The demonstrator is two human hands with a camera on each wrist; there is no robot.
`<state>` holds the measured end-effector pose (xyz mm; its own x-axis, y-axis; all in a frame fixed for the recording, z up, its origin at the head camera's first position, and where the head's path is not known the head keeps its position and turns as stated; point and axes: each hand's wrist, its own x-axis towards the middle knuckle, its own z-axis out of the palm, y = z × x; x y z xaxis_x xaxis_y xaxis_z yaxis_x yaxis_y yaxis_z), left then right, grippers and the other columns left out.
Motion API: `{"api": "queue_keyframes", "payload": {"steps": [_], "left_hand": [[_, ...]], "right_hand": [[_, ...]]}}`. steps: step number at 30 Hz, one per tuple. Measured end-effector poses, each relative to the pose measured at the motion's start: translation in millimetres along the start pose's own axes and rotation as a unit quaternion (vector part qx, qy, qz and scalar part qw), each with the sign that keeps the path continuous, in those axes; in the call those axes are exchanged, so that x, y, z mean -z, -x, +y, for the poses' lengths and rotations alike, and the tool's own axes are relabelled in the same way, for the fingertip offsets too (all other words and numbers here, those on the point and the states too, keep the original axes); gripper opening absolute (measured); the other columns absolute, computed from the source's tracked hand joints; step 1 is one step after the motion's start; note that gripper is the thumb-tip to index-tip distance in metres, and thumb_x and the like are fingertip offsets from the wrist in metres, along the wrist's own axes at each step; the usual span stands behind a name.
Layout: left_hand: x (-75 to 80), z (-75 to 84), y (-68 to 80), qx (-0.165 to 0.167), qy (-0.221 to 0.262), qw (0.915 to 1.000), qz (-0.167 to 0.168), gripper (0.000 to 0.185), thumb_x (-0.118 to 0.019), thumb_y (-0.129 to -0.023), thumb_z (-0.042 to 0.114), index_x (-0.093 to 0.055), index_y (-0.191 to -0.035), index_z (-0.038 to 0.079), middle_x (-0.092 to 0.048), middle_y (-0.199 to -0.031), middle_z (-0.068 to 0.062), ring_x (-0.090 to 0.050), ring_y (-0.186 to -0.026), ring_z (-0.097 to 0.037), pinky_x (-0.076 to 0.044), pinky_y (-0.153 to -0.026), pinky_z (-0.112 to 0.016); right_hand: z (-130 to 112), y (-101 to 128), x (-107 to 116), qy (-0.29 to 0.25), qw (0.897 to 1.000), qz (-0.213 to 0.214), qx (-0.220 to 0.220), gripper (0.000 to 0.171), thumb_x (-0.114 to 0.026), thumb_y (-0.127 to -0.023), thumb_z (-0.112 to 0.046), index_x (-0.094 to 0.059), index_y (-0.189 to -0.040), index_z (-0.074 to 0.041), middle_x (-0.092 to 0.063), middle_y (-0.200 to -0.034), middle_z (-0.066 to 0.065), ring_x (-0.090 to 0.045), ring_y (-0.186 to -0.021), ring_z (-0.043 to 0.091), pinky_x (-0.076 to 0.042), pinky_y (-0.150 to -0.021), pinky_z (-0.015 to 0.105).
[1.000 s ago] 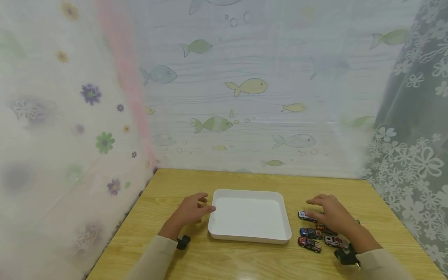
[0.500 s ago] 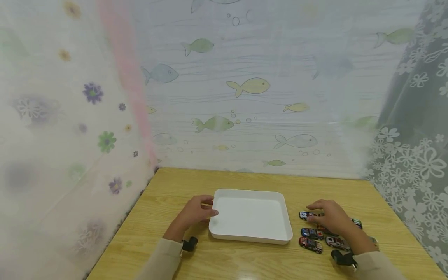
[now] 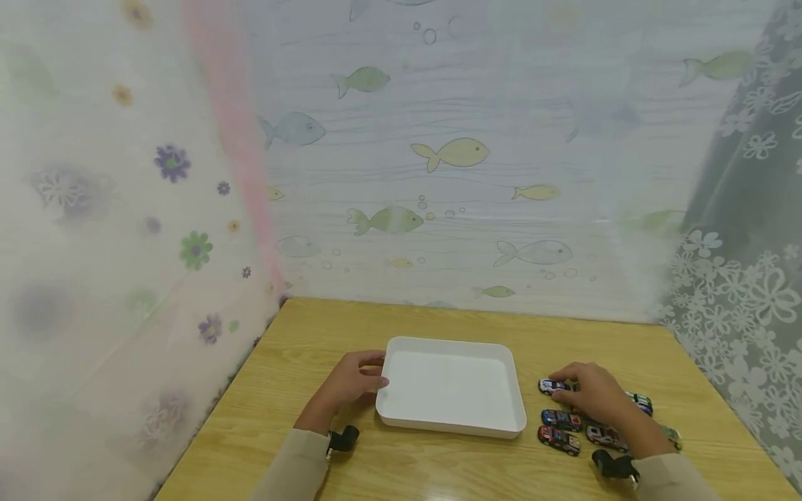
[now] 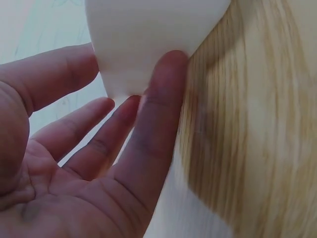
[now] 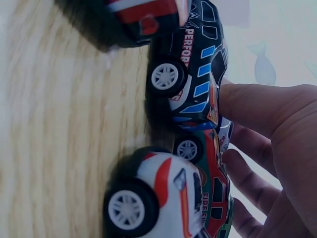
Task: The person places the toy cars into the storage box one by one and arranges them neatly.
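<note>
A pale wooden surface (image 3: 438,473) fills the foreground, and at its middle sits a white tray (image 3: 452,385). Left of the tray, the left hand (image 3: 351,379) rests fingers straight against the tray's side wall, seemingly steadying it. Right of the tray lie toy cars (image 3: 560,429) in a loose cluster; the right hand (image 3: 595,394) lies over them, fingers relaxed, touching one, though any actual pinch is hidden. Beyond the tray hang fish-print curtains (image 3: 451,153).

A makeshift recording booth – patterned curtains (image 3: 438,174) hung around a wooden table (image 3: 301,362); toy cars (image 3: 560,438)
</note>
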<state>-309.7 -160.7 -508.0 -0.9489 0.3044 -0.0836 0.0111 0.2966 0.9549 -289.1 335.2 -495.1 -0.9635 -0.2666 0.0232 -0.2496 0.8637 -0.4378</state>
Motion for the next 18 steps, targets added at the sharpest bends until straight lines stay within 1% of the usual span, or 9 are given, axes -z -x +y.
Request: {"api": "queue_keyframes", "payload": {"steps": [3, 6, 10, 13, 15, 18], "left_hand": [[-0.1, -1.0, 1.5, 0.012, 0.022, 0.9997, -0.006, 0.066, -0.077, -0.094, 0.013, -0.049, -0.153, 0.005, -0.057, -0.147, -0.019, -0.058, -0.132, -0.038, -0.063, -0.09, -0.043], [0.0, -3.2, 1.8, 0.019, 0.045, 0.9987, -0.015, 0.067, -0.077, -0.095, 0.014, -0.047, -0.155, 0.008, -0.056, -0.147, -0.02, -0.063, -0.126, -0.035, -0.064, -0.087, -0.045], [0.7, -5.0, 2.4, 0.019, 0.059, 0.9979, -0.02, 0.067, -0.076, -0.096, 0.015, -0.046, -0.155, 0.008, -0.055, -0.147, -0.022, -0.067, -0.118, -0.031, -0.064, -0.085, -0.045], [1.5, -4.6, 2.9, 0.021, 0.066, 0.9974, -0.02, 0.068, -0.076, -0.095, 0.014, -0.046, -0.156, 0.008, -0.055, -0.147, -0.023, -0.067, -0.118, -0.031, -0.064, -0.084, -0.046], [2.1, -4.6, 2.7, 0.022, 0.068, 0.9972, -0.02, 0.068, -0.076, -0.095, 0.013, -0.045, -0.156, 0.008, -0.055, -0.147, -0.024, -0.067, -0.117, -0.031, -0.064, -0.084, -0.047], [2.2, -4.6, 2.5, 0.025, 0.074, 0.9967, -0.023, 0.069, -0.077, -0.094, 0.013, -0.045, -0.156, 0.008, -0.055, -0.147, -0.024, -0.068, -0.116, -0.031, -0.065, -0.083, -0.047]], "right_hand": [[-1.1, 0.6, 0.5, -0.002, 1.0, 0.002, 0.009, 0.034, -0.082, -0.089, -0.03, -0.078, -0.119, -0.015, -0.073, -0.122, 0.012, -0.069, -0.11, 0.037, -0.058, -0.087, 0.059], [-3.6, 1.2, 1.1, -0.003, 1.0, 0.005, 0.014, 0.034, -0.082, -0.09, -0.03, -0.078, -0.12, -0.015, -0.074, -0.121, 0.011, -0.069, -0.109, 0.036, -0.058, -0.087, 0.058], [-9.1, -1.3, 3.4, 0.0, 0.999, 0.02, 0.028, 0.034, -0.082, -0.09, -0.03, -0.078, -0.119, -0.014, -0.075, -0.118, 0.009, -0.069, -0.108, 0.036, -0.059, -0.086, 0.057], [-12.2, -5.6, 5.0, 0.005, 0.999, 0.033, 0.036, 0.033, -0.082, -0.09, -0.029, -0.078, -0.119, -0.014, -0.075, -0.117, 0.008, -0.069, -0.108, 0.036, -0.059, -0.086, 0.056], [-15.4, -7.7, 6.4, 0.006, 0.999, 0.039, 0.034, 0.032, -0.081, -0.09, -0.028, -0.078, -0.119, -0.015, -0.075, -0.118, 0.007, -0.068, -0.109, 0.035, -0.059, -0.087, 0.056], [-22.1, -8.5, 10.8, 0.004, 0.998, 0.045, 0.037, 0.032, -0.081, -0.091, -0.028, -0.078, -0.12, -0.014, -0.075, -0.118, 0.008, -0.068, -0.109, 0.036, -0.059, -0.086, 0.056]]}}
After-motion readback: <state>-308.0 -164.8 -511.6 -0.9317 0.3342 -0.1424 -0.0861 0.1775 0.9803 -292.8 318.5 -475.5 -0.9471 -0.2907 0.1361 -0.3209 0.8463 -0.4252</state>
